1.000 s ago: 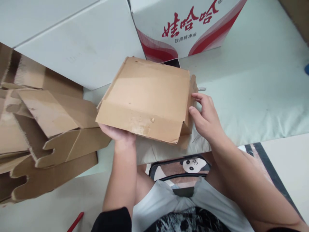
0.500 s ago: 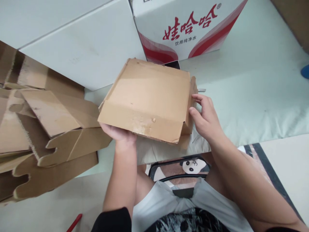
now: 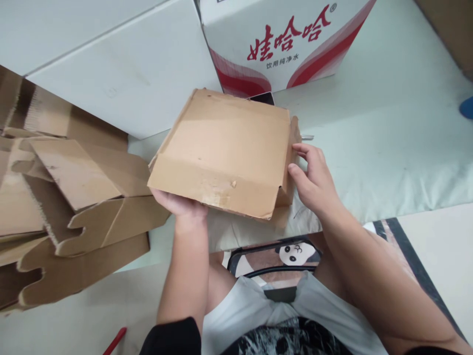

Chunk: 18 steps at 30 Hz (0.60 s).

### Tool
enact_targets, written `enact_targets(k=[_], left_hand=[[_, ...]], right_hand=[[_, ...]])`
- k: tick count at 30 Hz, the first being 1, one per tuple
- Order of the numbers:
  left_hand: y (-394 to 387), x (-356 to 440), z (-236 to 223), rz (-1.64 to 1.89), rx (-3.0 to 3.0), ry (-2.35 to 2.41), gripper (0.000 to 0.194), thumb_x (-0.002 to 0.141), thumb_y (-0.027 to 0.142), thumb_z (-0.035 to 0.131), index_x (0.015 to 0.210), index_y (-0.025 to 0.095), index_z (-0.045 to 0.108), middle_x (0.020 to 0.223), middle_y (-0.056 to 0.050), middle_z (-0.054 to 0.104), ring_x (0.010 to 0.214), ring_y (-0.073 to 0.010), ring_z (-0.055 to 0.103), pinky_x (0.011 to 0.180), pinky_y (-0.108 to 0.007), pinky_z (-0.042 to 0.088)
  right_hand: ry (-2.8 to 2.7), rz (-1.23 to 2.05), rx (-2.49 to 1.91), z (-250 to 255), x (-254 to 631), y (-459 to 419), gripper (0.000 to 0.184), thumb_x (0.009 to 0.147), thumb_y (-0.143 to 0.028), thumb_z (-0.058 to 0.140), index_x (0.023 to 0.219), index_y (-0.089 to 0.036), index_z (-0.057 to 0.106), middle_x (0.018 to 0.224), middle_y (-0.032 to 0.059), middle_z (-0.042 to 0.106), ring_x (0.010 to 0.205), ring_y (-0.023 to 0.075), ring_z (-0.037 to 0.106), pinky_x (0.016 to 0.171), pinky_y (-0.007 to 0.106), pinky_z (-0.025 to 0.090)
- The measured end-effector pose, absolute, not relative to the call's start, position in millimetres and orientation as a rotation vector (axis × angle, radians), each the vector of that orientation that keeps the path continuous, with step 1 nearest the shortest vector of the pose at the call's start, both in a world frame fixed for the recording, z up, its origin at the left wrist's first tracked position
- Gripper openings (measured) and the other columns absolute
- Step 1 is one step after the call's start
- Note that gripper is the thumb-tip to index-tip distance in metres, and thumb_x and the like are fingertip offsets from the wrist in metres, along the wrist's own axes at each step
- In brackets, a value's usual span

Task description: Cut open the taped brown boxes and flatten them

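Observation:
A brown cardboard box (image 3: pixel 225 143) is tilted in front of me above the pale green cloth, with a torn, taped patch on its near edge. Under its near left corner is my left hand (image 3: pixel 181 203), holding the box from below; its fingers are hidden by the cardboard. At the box's right side is my right hand (image 3: pixel 314 172). Its thumb and index finger are apart, their tips at the side panel, and nothing shows between them. Behind the box, a dark open-topped thing (image 3: pixel 263 98) and a small metallic tip (image 3: pixel 307 137) peek out.
Flattened and part-open cardboard boxes (image 3: pixel 99 172) pile up on the left. A large white box (image 3: pixel 125 79) and a white-and-red water carton (image 3: pixel 288 49) stand behind. A red stick-like object (image 3: pixel 115 341) lies at lower left. A blue object (image 3: pixel 466 107) is at the right edge.
Both hands and the box keep nearly the same pose. The whole view has shifted very slightly.

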<state>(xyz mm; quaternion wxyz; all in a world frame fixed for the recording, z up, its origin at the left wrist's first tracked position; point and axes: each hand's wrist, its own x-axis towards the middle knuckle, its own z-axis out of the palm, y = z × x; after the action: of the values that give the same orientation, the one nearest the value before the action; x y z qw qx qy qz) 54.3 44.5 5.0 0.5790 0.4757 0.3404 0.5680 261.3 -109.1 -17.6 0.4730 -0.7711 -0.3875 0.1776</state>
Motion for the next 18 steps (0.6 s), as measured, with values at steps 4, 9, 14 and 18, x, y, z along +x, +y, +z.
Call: enact_targets(k=[4,9,14,18], left_hand=[[44.3,54.2,5.6,1.334,1.162,0.762,0.045,0.092,0.067,0.049,0.115,0.032,0.068,0.118,-0.008,0.078,0.137,-0.0347,0.063,0.108,-0.048,0.052],[44.4,54.7,5.7,1.319,1.183,0.732,0.046,0.091,0.069,0.051,0.112,0.033,0.069,0.121,-0.008,0.077,0.139,-0.0354,0.062,0.112,-0.050,0.051],[44.4,57.6,6.4,1.368,1.149,0.791,0.049,0.088,0.071,0.053,0.112,0.034,0.072,0.125,-0.007,0.077,0.147,-0.0362,0.055,0.114,-0.052,0.053],[44.2,57.6,5.8,1.357,1.123,0.759,0.048,0.088,0.070,0.055,0.112,0.032,0.072,0.128,-0.008,0.076,0.148,-0.0371,0.054,0.116,-0.052,0.052]], right_hand=[[-0.954,0.430,-1.881,-18.5,261.8,-108.9,0.049,0.092,-0.049,0.055,0.134,-0.025,0.056,0.137,0.0165,0.060,0.136,0.0362,0.057,0.108,0.060,0.054],[-0.970,0.403,-1.883,-20.4,261.7,-109.0,0.047,0.094,-0.050,0.054,0.133,-0.025,0.057,0.135,0.0160,0.061,0.136,0.0358,0.058,0.111,0.060,0.052],[-0.971,0.395,-1.900,-19.8,260.8,-110.0,0.048,0.095,-0.052,0.054,0.134,-0.025,0.057,0.136,0.0159,0.061,0.137,0.0364,0.057,0.108,0.059,0.054],[-0.959,0.413,-1.899,-18.1,260.1,-109.9,0.047,0.094,-0.049,0.056,0.134,-0.024,0.058,0.136,0.0169,0.061,0.137,0.0367,0.057,0.108,0.059,0.054]])
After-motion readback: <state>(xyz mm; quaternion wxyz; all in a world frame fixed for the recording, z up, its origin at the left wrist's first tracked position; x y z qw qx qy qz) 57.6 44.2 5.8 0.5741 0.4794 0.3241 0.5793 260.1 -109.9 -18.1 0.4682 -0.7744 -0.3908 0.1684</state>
